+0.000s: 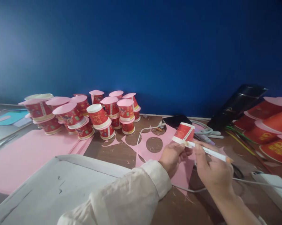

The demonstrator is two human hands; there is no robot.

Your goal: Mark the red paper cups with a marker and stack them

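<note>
My left hand (172,156) is closed around a small red paper cup (185,132), held on its side above a pink paper sheet (155,147) with round holes cut out of it. My right hand (212,168) pinches a white pen-like tool (211,152) whose tip touches the cup's rim. A cream sleeve covers my left forearm.
A pile of red cups capped with pink paper discs (84,114) stands at the back left. Pink sheets (26,153) and a grey board (61,184) lie at the left. More red cups (269,128), a black object (236,104), a phone (175,120) and cables are at the right.
</note>
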